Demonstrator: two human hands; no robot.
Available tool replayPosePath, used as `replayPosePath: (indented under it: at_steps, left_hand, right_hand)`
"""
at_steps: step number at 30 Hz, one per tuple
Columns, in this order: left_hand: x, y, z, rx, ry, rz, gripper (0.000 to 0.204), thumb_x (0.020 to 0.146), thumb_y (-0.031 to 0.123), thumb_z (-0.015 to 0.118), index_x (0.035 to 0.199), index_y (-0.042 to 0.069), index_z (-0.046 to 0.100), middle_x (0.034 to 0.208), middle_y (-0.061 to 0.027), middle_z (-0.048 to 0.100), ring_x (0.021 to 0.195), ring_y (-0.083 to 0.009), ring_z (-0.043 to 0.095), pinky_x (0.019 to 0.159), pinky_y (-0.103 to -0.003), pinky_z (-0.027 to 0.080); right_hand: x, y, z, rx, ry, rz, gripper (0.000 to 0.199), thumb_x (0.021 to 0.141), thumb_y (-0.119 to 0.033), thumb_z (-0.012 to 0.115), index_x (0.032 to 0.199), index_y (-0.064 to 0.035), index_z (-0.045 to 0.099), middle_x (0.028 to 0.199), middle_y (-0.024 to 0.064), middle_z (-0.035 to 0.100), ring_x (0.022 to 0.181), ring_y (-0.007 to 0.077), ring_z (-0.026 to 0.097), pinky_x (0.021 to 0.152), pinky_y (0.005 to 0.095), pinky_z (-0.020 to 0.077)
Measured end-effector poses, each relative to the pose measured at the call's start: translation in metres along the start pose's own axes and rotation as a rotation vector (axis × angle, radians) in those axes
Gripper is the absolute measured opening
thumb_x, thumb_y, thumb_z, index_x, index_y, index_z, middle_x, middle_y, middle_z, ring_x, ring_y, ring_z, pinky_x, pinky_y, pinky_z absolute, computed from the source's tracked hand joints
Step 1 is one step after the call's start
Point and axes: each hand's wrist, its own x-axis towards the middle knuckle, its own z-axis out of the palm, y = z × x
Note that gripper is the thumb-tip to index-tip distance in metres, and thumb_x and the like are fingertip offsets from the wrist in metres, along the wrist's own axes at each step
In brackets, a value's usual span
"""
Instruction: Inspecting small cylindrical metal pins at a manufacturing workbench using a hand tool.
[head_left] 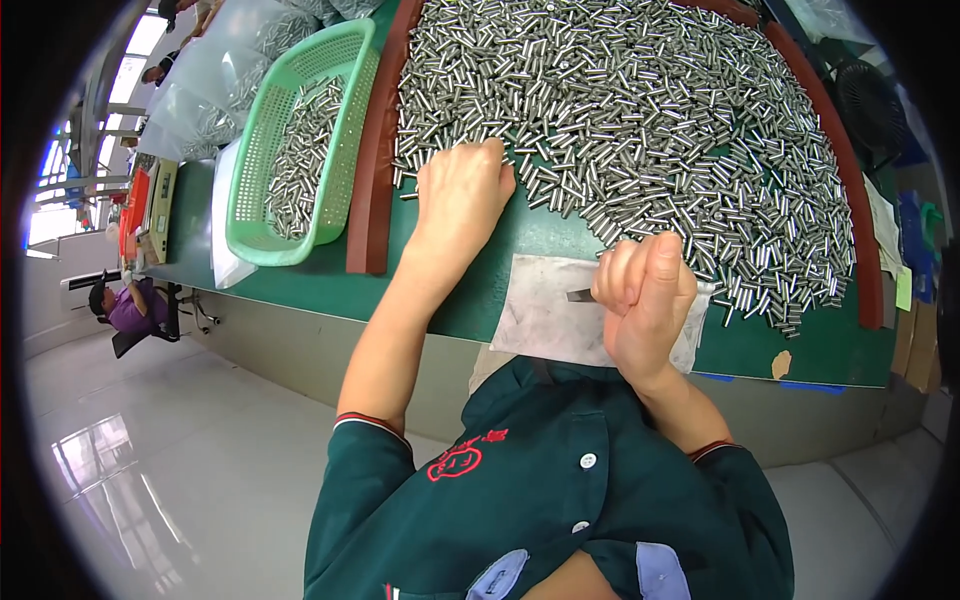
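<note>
A wide heap of short shiny metal pins (620,110) covers the green table top. At its near left edge, my left hand (462,190) is closed, knuckles up and fingers curled down over the pins. What those fingers hold, if anything, is hidden beneath the hand. My right hand (648,300) is closed in a fist, thumb side up, over a stained whitish cloth (540,325) at the table's front edge. Out of its left side pokes the end of a slim dark grey piece (579,296). The rest of that piece is inside the fist, so its kind does not show.
Dark red rails (372,200) border the heap left and right. Left of it stands a light green perforated basket (300,250) with more pins, beside clear plastic bags (200,105). A black fan (868,105) stands at right. A seated person (135,305) is far left.
</note>
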Motion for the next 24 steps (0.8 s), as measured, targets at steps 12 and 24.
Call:
replayPosePath:
  at_steps: [12, 24]
  left_hand:
    - [-0.009, -0.012, 0.007, -0.055, 0.061, 0.159, 0.010, 0.071, 0.010, 0.058, 0.067, 0.004, 0.051, 0.060, -0.0102, 0.054, 0.054, -0.0279, 0.055, 0.048, -0.037, 0.042]
    - [-0.021, -0.005, 0.004, -0.725, 0.143, 0.013, 0.012, 0.074, 0.000, 0.058, 0.087, 0.002, 0.058, 0.060, -0.0024, 0.052, 0.049, -0.0064, 0.043, 0.045, -0.021, 0.034]
  right_hand:
    - [0.000, -0.001, -0.001, 0.002, 0.009, -0.013, 0.043, 0.094, -0.026, 0.025, 0.055, -0.0088, 0.030, 0.044, -0.0003, 0.028, 0.038, 0.0072, 0.020, 0.036, 0.0221, 0.0196]
    - [0.001, -0.002, 0.001, 0.017, 0.031, 0.001, 0.043, 0.094, -0.025, 0.025, 0.054, -0.0094, 0.029, 0.044, -0.0008, 0.028, 0.038, 0.0071, 0.021, 0.037, 0.0221, 0.0214]
